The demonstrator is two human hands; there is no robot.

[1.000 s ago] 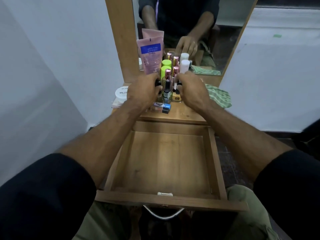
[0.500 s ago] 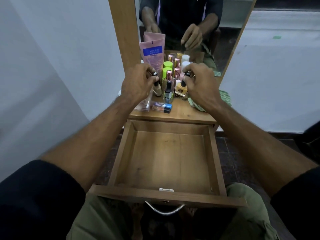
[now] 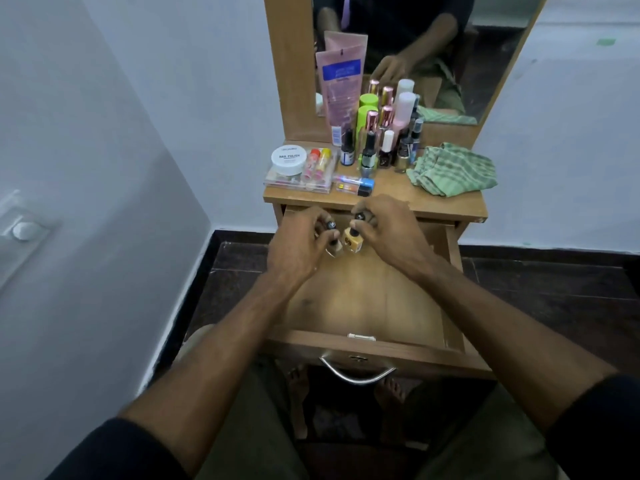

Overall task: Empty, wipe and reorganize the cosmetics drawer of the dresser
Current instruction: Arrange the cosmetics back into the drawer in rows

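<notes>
1. Head view shows your left hand [image 3: 298,247] pinching the black cap of a small pale beige glass polish bottle [image 3: 333,249], low over the back of the open wooden drawer [image 3: 363,306] at the middle of the frame.
2. Your right hand [image 3: 391,230] pinches the black cap of a small yellow glass polish bottle [image 3: 354,240], just beside the first; whether either base touches the drawer floor, I cannot tell.
3. Each grip is pressed together on a cap, thumb against fingertips, with the other fingers loosely curled.
4. Judge these bottles light, stiff, smooth and breakable. Holding by the cap works only while the cap is screwed tight, so set them down gently and upright.
5. Above the drawer, the wooden table [image 3: 433,202] carries the remaining upright bottles [image 3: 381,140], a pink squeeze tube [image 3: 341,84] leaning at the mirror, a white round jar [image 3: 289,159] on a clear flat case [image 3: 298,180], and a crumpled green striped cloth [image 3: 453,168] at the right.
6. The tube will be soft and yielding; take it by the body. The clear case looks slippery, so lift it by both edges.
</notes>
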